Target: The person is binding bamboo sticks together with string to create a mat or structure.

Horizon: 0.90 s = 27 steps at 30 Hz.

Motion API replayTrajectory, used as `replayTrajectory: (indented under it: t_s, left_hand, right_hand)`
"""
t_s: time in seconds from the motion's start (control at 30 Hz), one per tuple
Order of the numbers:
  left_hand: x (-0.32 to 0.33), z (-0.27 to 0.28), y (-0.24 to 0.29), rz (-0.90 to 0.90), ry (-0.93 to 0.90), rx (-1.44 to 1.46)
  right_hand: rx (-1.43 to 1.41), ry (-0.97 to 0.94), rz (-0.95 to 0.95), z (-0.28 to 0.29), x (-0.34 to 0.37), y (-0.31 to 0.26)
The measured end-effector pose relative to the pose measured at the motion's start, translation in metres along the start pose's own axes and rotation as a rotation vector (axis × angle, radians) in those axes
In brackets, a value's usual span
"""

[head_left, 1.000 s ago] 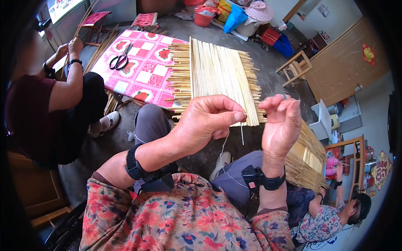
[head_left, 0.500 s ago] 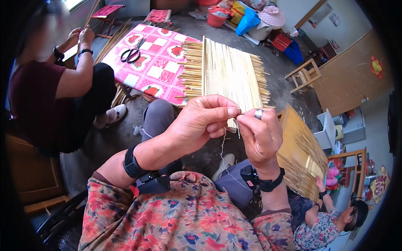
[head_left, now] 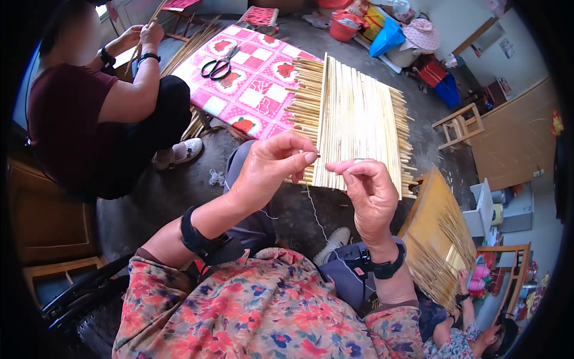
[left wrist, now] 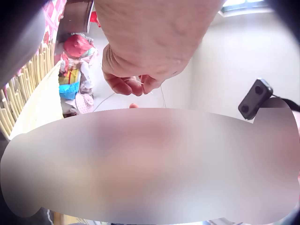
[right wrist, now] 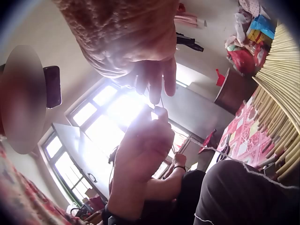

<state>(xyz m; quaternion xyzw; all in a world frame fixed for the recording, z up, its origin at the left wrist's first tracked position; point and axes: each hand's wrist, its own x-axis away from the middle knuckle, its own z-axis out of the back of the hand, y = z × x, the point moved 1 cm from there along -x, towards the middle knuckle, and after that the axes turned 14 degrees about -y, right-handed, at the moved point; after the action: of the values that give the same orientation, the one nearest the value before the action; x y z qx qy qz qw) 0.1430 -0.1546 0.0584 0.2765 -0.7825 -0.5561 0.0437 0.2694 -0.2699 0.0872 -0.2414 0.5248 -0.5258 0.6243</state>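
Note:
In the head view my left hand (head_left: 272, 164) pinches a thin white thread (head_left: 315, 209) between thumb and forefinger, and the thread hangs down towards my right leg. A tiny dark tip shows at those fingertips. Just right of it, my right hand (head_left: 372, 197) has its fingers bent towards the left one, with a small gap between the hands; whether it pinches anything cannot be told. The left wrist view shows a bit of thread (left wrist: 142, 83) at the left fingers. Behind both hands lies a mat of pale stalks (head_left: 359, 119).
Black-handled scissors (head_left: 220, 67) lie on a pink checked table cover (head_left: 245, 122). A person in a dark shirt (head_left: 69, 131) sits at left holding stalks. Another person is at lower right near a wooden board (head_left: 427, 209) with stalks. A small wooden chair (head_left: 459, 127) stands farther back.
The right hand first came in to meet the left fingertips, then moved slightly apart from them. The thin needle-like piece seen hanging there earlier no longer shows clearly. The head view has shifted.

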Motion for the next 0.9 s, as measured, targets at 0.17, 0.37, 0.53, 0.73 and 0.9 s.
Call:
replayTrajectory:
  t_s: [0.17, 0.37, 0.53, 0.73, 0.9]
  left_hand:
    - [0.003, 0.011, -0.023, 0.095, 0.090, -0.067]
    - [-0.018, 0.024, -0.042, -0.042, 0.158, -0.446]
    - [-0.036, 0.030, -0.058, -0.055, 0.061, -0.690]
    - [-0.053, 0.023, -0.077, 0.011, 0.125, -0.374]
    - [-0.055, 0.027, -0.084, -0.024, 0.099, -0.324]
  right_hand:
    - [-0.464, -0.067, -0.267, -0.012, 0.000, 0.038]
    - [-0.698, -0.032, -0.383, -0.013, -0.003, 0.088]
    - [-0.794, 0.004, -0.411, -0.007, -0.009, 0.107]
    - [-0.823, 0.065, -0.473, -0.006, -0.005, 0.128]
    - [-0.805, 0.106, -0.470, -0.010, -0.008, 0.133]
